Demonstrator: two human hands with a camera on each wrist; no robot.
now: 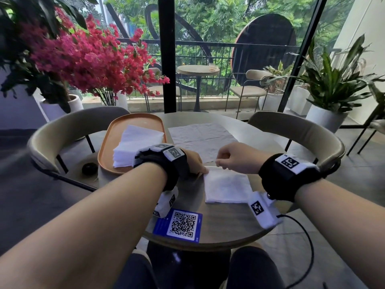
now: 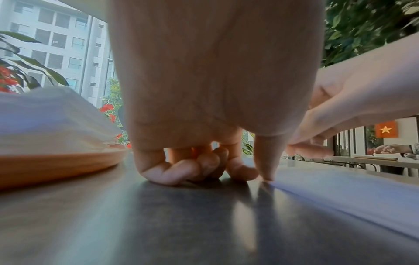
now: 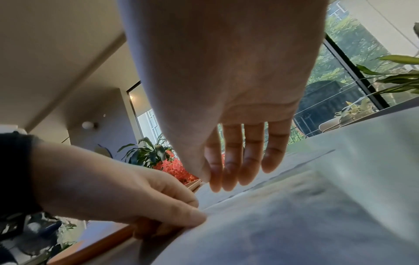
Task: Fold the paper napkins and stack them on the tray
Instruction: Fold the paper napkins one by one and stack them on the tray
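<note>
From the head camera, a round grey-brown bench (image 1: 229,224) fills the middle of the frame, and a white folded paper napkin (image 1: 226,185) lies flat on it just right of centre. The left hand (image 1: 192,161) comes in from the lower left and touches the napkin's upper left corner with a fingertip, its other fingers curled under. The right hand (image 1: 233,158) hangs above the napkin's far edge, thumb and forefinger close together at that corner; whether they pinch paper cannot be told here. An oval orange wooden tray (image 1: 106,147) sits at the left of the bench, bearing a stack of white folded napkins (image 1: 133,147), and a large unfolded grey-white napkin (image 1: 200,136) is spread beside the tray towards the top of the bench. A blue card with a QR code (image 1: 181,225) lies near the bench's lower edge. In the left wrist view, the left hand (image 2: 204,152) rests on the dark bench with most fingers curled, one straight finger pressing the napkin's (image 2: 351,190) edge at the right; the tray (image 2: 56,166) is at the left. In the right wrist view, the right hand's (image 3: 226,125) four fingers (image 3: 249,156) hang straight and close together above the blurred napkin (image 3: 294,224), holding nothing visible, while the left hand (image 3: 124,193) presses at the lower left.
</note>
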